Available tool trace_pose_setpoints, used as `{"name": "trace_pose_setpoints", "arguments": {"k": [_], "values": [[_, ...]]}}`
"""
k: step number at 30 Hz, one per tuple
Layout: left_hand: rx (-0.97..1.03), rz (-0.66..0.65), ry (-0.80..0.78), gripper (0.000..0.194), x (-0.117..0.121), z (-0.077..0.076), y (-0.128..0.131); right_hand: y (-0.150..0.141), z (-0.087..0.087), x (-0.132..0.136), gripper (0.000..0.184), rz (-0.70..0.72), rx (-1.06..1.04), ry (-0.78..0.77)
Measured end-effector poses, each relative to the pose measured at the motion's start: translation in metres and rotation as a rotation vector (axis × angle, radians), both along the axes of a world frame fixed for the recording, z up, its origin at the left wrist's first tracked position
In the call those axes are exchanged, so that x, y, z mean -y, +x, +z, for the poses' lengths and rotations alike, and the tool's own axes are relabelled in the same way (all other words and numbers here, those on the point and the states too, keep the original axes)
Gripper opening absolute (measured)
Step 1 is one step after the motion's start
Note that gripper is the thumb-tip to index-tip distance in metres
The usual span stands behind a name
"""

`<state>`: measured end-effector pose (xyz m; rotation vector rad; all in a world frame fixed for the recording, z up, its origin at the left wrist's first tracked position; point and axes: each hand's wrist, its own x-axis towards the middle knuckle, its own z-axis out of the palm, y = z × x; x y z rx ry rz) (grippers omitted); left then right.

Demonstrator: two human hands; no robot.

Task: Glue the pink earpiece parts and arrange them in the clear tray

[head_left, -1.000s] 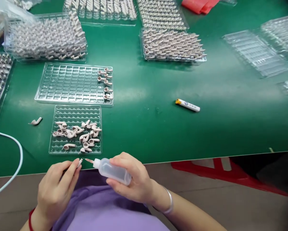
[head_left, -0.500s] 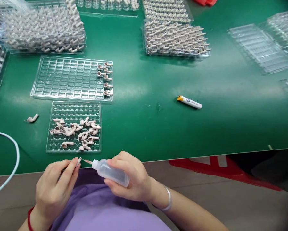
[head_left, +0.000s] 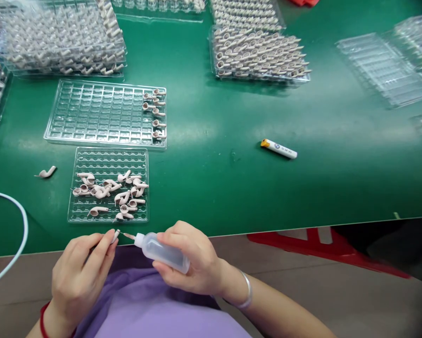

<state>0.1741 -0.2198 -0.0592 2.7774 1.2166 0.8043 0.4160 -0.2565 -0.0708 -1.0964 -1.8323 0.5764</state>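
Observation:
Between the fingertips of my left hand (head_left: pixel 82 267) is a small beige earphone shell (head_left: pixel 116 235), mostly hidden by the fingers. My right hand (head_left: pixel 191 258) is closed round a translucent squeeze bottle (head_left: pixel 165 252) lying nearly level. Its thin needle tip (head_left: pixel 128 235) points left, right at the end of the shell; whether they touch I cannot tell. Just beyond my hands, a small clear tray (head_left: pixel 108 162) carries several loose earphone shells (head_left: pixel 122 197). Behind it, a larger clear tray (head_left: pixel 98 112) has several shells set along its right end.
A single shell (head_left: pixel 48 172) lies left of the small tray, near a white cable (head_left: pixel 25 220). Stacked trays full of shells (head_left: pixel 66 44) stand back left, with another stack (head_left: pixel 260 54) back centre. A white tube with a yellow end (head_left: pixel 279 149) lies right. Clear trays (head_left: pixel 383 68) lie far right.
The view has shifted slightly, so the trays sit a little higher in the picture. Both hands keep their hold on the earphone shell and the bottle, with hardly any movement.

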Motion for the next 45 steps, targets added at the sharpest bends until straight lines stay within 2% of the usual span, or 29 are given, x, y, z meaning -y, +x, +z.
{"name": "trace_pose_setpoints", "arguments": {"k": [11,15,18,21,23,24,27,28,30,35,45], "values": [[-0.013,-0.003,0.01,0.044,-0.001,-0.001,0.0,0.001,0.002,0.0,0.055,-0.002,-0.01,0.012],[0.009,0.035,-0.019,0.043,0.001,0.0,0.001,0.005,0.002,0.004,0.049,-0.024,-0.127,-0.082],[0.13,0.145,-0.105,0.039,0.011,0.004,0.004,0.003,0.006,0.007,0.049,-0.049,-0.2,-0.187],[0.347,0.23,-0.414,0.025,0.026,0.008,0.009,-0.005,0.009,0.009,0.056,-0.023,-0.219,-0.242],[0.495,0.292,-0.762,0.011,0.034,0.006,0.011,-0.013,0.008,0.01,0.059,0.013,-0.2,-0.216],[0.564,0.345,-0.959,0.013,0.036,0.003,0.013,-0.017,0.006,0.01,0.058,0.026,-0.175,-0.185],[0.727,0.527,-1.487,0.035,0.039,-0.008,0.017,-0.027,-0.001,0.011,0.047,0.005,-0.045,-0.05],[0.766,0.568,-1.593,0.04,0.038,-0.012,0.018,-0.03,-0.003,0.012,0.041,-0.014,0.007,-0.009],[0.82,0.601,-1.7,0.044,0.037,-0.018,0.02,-0.032,-0.006,0.012,0.03,-0.05,0.08,0.051],[0.877,0.617,-1.733,0.041,0.032,-0.02,0.023,-0.034,-0.007,0.011,0.017,-0.129,0.13,0.101],[0.846,0.56,-1.645,0.03,0.026,-0.013,0.027,-0.038,-0.012,0.013,0.018,-0.154,0.119,0.097]]}}
